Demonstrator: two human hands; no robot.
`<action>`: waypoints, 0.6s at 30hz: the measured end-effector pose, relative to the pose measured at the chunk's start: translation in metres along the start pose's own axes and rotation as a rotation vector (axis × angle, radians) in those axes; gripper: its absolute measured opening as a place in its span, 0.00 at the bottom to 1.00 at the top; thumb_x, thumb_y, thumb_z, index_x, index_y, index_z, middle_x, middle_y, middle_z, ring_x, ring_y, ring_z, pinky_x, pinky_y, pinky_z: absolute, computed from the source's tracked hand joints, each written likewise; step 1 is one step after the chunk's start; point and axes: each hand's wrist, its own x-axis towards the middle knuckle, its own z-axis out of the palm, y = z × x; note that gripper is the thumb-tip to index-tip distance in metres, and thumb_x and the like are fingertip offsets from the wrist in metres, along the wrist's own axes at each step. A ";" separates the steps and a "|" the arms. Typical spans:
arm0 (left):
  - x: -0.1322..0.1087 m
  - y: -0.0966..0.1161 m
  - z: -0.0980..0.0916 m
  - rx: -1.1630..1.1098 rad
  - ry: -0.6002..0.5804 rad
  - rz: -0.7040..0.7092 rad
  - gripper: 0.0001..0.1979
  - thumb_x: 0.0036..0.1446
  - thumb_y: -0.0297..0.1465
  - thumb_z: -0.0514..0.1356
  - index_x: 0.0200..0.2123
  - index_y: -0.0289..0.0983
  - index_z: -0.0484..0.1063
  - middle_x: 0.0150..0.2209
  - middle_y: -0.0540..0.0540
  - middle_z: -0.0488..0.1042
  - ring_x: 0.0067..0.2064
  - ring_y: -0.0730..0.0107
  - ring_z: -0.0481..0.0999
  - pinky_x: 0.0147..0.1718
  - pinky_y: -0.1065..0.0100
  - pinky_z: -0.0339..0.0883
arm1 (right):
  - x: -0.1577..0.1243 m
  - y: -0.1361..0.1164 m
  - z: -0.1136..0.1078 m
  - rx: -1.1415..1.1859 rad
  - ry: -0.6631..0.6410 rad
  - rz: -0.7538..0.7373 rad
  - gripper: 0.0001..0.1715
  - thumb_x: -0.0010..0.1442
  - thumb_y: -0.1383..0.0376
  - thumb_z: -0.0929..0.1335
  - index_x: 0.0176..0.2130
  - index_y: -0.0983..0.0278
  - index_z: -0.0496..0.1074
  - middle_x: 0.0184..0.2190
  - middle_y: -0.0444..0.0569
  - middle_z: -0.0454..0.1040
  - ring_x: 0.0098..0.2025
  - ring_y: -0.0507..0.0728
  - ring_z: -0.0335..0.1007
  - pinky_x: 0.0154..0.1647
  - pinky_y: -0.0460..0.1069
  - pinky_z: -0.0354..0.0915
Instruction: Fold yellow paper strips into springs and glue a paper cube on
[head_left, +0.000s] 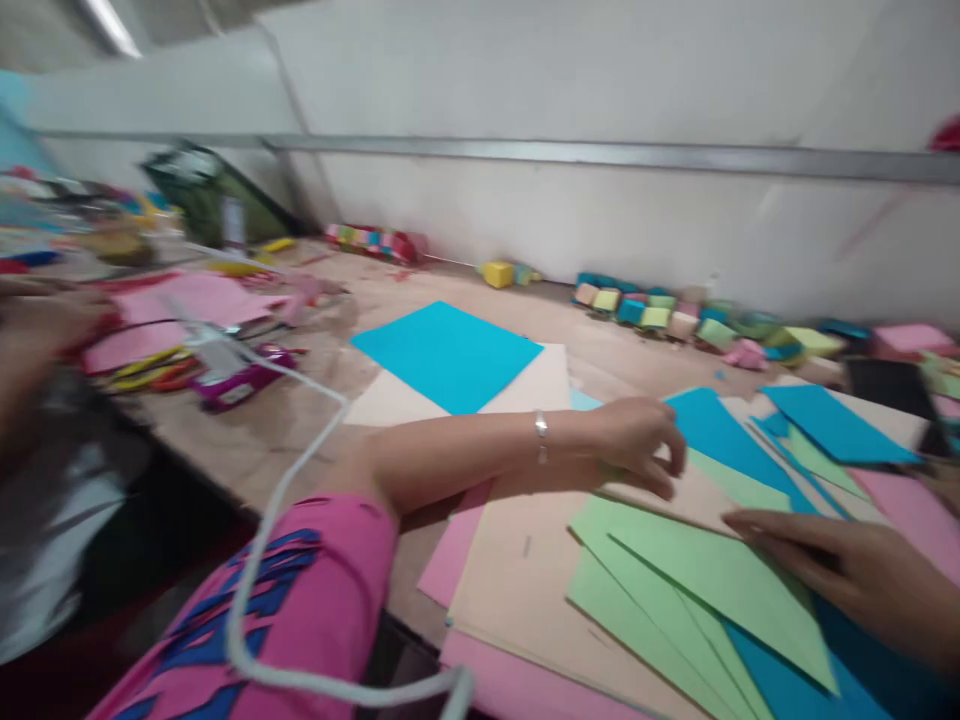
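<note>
Left hand curls loosely over peach paper, its hold unclear; the right hand extends fingers to the upper edge of fanned green sheets, grip impossible to tell. Bare counter separates a blue sheet from cubes lining the wall.

The left hand, wearing a silver bracelet, is curling over the peach paper, while the right hand is resting at the edge of the green sheets! Behind that left arm, a blue sheet is overlapping cream paper on the tabletop. Small coloured blocks are lining the wall, and a white cord is trailing across the pink sleeve.
</note>
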 end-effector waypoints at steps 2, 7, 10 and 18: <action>0.000 -0.001 -0.001 0.041 0.047 0.002 0.12 0.48 0.35 0.70 0.34 0.34 0.79 0.33 0.43 0.69 0.34 0.67 0.68 0.29 0.70 0.58 | 0.015 -0.048 -0.020 0.030 -0.065 0.060 0.18 0.63 0.54 0.64 0.45 0.55 0.79 0.43 0.47 0.80 0.42 0.61 0.78 0.39 0.50 0.73; 0.002 -0.004 0.000 -0.018 0.027 0.140 0.11 0.51 0.28 0.67 0.41 0.36 0.79 0.37 0.43 0.70 0.36 0.68 0.69 0.34 0.71 0.62 | 0.026 -0.067 -0.031 -0.048 -0.057 0.075 0.19 0.64 0.56 0.62 0.46 0.60 0.77 0.26 0.45 0.79 0.22 0.51 0.68 0.23 0.45 0.60; 0.000 -0.001 -0.002 -0.053 -0.017 0.154 0.12 0.56 0.24 0.62 0.44 0.37 0.78 0.40 0.42 0.70 0.37 0.70 0.70 0.35 0.72 0.63 | 0.022 -0.061 -0.031 -0.009 -0.049 0.014 0.16 0.64 0.61 0.63 0.47 0.58 0.76 0.35 0.46 0.80 0.31 0.53 0.73 0.31 0.45 0.63; 0.001 -0.003 -0.004 -0.020 -0.055 0.129 0.12 0.59 0.27 0.60 0.46 0.40 0.77 0.42 0.42 0.69 0.38 0.69 0.70 0.35 0.71 0.64 | 0.022 -0.053 -0.052 -0.066 0.048 0.188 0.22 0.63 0.66 0.59 0.50 0.66 0.75 0.24 0.47 0.77 0.24 0.52 0.68 0.25 0.45 0.58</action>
